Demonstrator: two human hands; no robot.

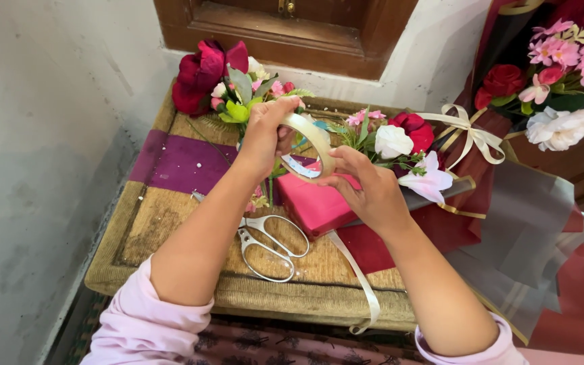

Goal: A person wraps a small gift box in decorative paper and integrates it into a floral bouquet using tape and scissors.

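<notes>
Now we are holding a roll of clear tape (309, 149) up over the middle of the woven mat (170, 223). Our left hand (265, 135) is wrapping around the roll's far side, fingers pressed on it. Our right hand (366, 186) is pinching its near rim, maybe picking at the loose end. The tape could be sticking to our fingers or folding onto itself, because it is thin and sticky. The roll is sitting right between both hands. The scissors (268, 247) are lying below, near the mat's front edge, beside the pink paper (312, 203).
</notes>
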